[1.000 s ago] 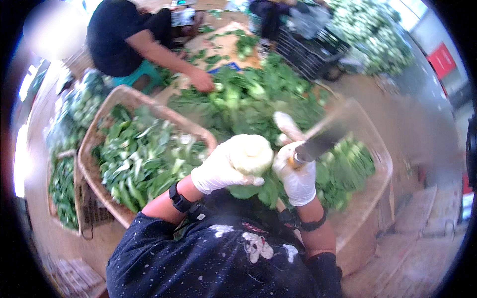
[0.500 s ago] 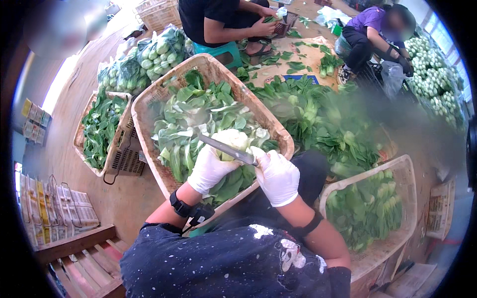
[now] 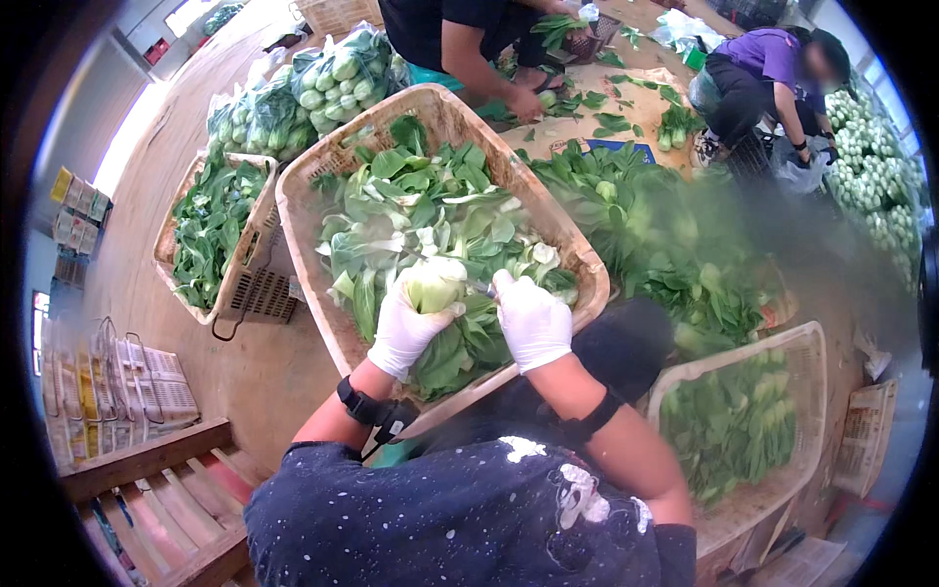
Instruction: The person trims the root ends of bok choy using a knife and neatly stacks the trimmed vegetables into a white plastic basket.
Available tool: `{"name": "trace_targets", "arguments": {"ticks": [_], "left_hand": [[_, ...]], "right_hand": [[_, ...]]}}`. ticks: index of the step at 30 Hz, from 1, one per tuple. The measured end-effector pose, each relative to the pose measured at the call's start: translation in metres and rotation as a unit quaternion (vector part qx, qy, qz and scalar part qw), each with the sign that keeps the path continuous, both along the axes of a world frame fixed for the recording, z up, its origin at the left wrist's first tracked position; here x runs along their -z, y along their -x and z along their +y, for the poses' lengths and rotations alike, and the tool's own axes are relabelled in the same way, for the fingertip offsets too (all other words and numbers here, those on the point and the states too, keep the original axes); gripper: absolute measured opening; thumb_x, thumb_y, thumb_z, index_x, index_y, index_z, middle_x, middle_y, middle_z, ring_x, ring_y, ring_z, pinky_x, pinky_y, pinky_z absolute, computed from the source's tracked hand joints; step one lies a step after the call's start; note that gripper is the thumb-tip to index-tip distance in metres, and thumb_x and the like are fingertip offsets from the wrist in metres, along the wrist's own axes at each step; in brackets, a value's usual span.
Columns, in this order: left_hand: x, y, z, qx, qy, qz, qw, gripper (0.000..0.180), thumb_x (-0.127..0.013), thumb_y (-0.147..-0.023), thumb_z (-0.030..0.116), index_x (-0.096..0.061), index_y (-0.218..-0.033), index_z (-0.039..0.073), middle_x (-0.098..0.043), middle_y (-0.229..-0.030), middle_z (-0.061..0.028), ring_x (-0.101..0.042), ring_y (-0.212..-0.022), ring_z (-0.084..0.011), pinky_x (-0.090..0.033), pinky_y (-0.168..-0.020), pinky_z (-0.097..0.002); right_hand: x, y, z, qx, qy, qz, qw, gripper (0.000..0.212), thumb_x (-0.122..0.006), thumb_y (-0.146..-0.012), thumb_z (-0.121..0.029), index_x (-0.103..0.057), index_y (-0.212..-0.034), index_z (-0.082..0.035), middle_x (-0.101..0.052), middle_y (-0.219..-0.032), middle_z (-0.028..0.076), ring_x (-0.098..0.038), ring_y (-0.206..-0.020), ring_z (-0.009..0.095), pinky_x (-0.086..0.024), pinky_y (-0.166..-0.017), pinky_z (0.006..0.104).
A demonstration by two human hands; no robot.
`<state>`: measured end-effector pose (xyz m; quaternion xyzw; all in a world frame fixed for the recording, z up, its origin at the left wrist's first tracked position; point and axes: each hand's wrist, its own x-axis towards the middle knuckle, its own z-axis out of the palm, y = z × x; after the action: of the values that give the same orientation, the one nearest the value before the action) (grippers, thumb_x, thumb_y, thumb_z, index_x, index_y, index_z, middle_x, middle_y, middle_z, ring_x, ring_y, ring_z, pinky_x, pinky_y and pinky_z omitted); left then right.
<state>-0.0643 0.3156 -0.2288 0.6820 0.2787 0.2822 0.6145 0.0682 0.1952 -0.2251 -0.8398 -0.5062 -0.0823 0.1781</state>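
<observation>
At far left, flat yellow and white packets [image 3: 76, 210] stand in a row by the wall. The white-gloved left hand [image 3: 403, 328] reaches forward, its grip clamped under a pale green leafy cabbage head [image 3: 433, 284] over the big woven tan basket [image 3: 323, 284]. The white-gloved right hand [image 3: 533, 321] is fisted, grip together on a thin knife [image 3: 482, 288] touching the cabbage. Clear bags of greens [image 3: 303, 93] sit behind.

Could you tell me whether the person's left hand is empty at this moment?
No, the gloved left hand grips a pale green bok choy over the big basket.
</observation>
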Motion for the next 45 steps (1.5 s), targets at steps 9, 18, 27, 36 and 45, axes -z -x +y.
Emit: {"name": "trace_targets", "arguments": {"ticks": [9,18,27,36,45], "left_hand": [[0.006,0.006,0.006,0.117,0.108,-0.096,0.983,0.081,-0.078,-0.068,0.011,-0.027,-0.13,0.013,-0.045,-0.117,-0.0046,-0.046,-0.11,-0.0171,-0.038,-0.097,-0.0332],[-0.013,-0.006,0.001,0.198,0.24,-0.022,0.95,0.062,-0.072,-0.075,0.02,-0.041,-0.128,0.008,-0.05,-0.12,-0.0041,-0.049,-0.11,-0.0159,-0.039,-0.095,-0.0306],[-0.013,-0.027,-0.013,0.22,0.08,0.055,0.971,0.055,-0.051,-0.092,0.017,-0.03,-0.139,0.001,-0.045,-0.13,-0.0076,-0.042,-0.121,-0.0198,-0.029,-0.105,-0.0324],[0.0,-0.031,0.039,0.151,-0.073,0.149,0.975,0.033,-0.045,-0.096,0.022,-0.058,-0.118,0.0,-0.058,-0.098,-0.0031,-0.052,-0.085,-0.0112,-0.043,-0.077,-0.0247],[0.056,-0.052,0.08,0.039,-0.195,0.188,0.962,0.07,-0.061,-0.088,0.018,-0.021,-0.145,0.003,-0.023,-0.149,-0.015,-0.026,-0.135,-0.0256,-0.019,-0.111,-0.035]], "right_hand": [[0.009,-0.063,-0.031,0.073,0.191,0.325,0.923,0.032,-0.052,-0.085,-0.039,-0.058,-0.1,-0.011,-0.066,-0.093,0.016,-0.063,-0.087,0.034,-0.049,-0.076,0.0442],[-0.004,-0.047,-0.009,0.032,-0.169,0.553,0.815,0.037,-0.07,-0.076,-0.03,-0.06,-0.1,-0.004,-0.065,-0.081,0.012,-0.064,-0.076,0.025,-0.05,-0.072,0.033],[-0.017,-0.032,-0.014,-0.03,-0.119,0.494,0.861,0.063,-0.079,-0.064,-0.043,-0.053,-0.106,-0.004,-0.063,-0.094,0.016,-0.062,-0.087,0.028,-0.048,-0.077,0.0356],[-0.015,-0.098,-0.03,0.005,-0.148,0.753,0.641,0.057,-0.077,-0.068,-0.04,-0.056,-0.104,-0.001,-0.056,-0.075,0.003,-0.052,-0.058,0.01,-0.04,-0.046,0.0267],[-0.018,-0.231,-0.14,0.111,-0.597,0.589,0.532,0.02,-0.061,-0.083,-0.006,-0.048,-0.098,-0.007,-0.06,-0.078,0.004,-0.062,-0.067,0.016,-0.047,-0.049,0.0269]]}}
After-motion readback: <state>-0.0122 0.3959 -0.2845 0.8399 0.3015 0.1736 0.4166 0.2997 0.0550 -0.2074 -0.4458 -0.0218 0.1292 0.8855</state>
